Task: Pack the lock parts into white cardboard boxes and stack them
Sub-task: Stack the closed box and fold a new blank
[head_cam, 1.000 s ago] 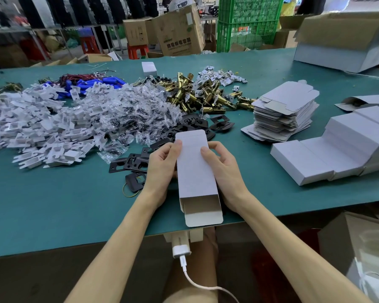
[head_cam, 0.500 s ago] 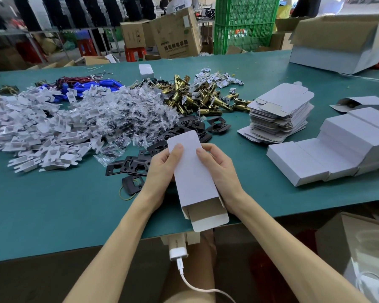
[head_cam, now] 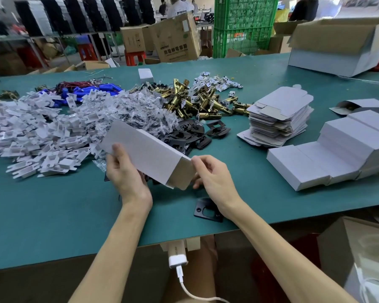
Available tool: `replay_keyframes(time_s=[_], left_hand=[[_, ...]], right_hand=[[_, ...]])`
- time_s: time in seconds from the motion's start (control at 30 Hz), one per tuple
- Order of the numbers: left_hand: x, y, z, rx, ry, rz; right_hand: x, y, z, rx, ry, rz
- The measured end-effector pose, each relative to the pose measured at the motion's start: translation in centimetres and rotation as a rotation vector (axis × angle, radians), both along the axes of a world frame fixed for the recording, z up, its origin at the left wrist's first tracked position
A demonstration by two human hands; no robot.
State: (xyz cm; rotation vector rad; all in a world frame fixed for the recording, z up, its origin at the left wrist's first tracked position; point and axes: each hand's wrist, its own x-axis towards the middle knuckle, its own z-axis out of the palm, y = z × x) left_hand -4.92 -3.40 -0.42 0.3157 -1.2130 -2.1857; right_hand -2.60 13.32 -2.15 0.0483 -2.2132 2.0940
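The person holds a long white cardboard box (head_cam: 144,149) tilted above the green table top (head_cam: 53,204). Its closed end is raised to the left over the heaps of parts, and its open end sits lower on the right. The left hand (head_cam: 127,173) grips the box from the near side, thumb pressed on the white top face and fingers curled underneath. The right hand (head_cam: 214,178) pinches the corner of the box's brown-grey end flap (head_cam: 182,174) between thumb and forefinger, its other fingers curled below. A flat black metal plate (head_cam: 208,209) lies on the table just under the right wrist, near the front edge. Behind the box lie a heap of black plates (head_cam: 190,132), brass latch bolts (head_cam: 197,101), clear plastic bags of small dark parts (head_cam: 140,112) and white plastic pieces (head_cam: 31,136). To the right stand a stack of flat white box blanks (head_cam: 280,114) and, nearer, a stepped row of closed white boxes (head_cam: 337,149).
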Motion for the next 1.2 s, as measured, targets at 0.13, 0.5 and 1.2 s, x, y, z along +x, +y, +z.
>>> replay_keyframes(time_s=[0.13,0.5,1.2], left_hand=[[0.1,-0.1,0.8,0.063,0.139,-0.020],[2.2,2.2,-0.7,-0.760,0.302,-0.196],[2.3,3.3,-0.4,-0.928,0.449,-0.418]], right_hand=[[0.1,-0.4,0.2,0.014,-0.005,-0.050],[0.1,0.1,0.9,-0.350,-0.023,0.086],[0.5,0.6,1.2,-0.473,0.024,0.160]])
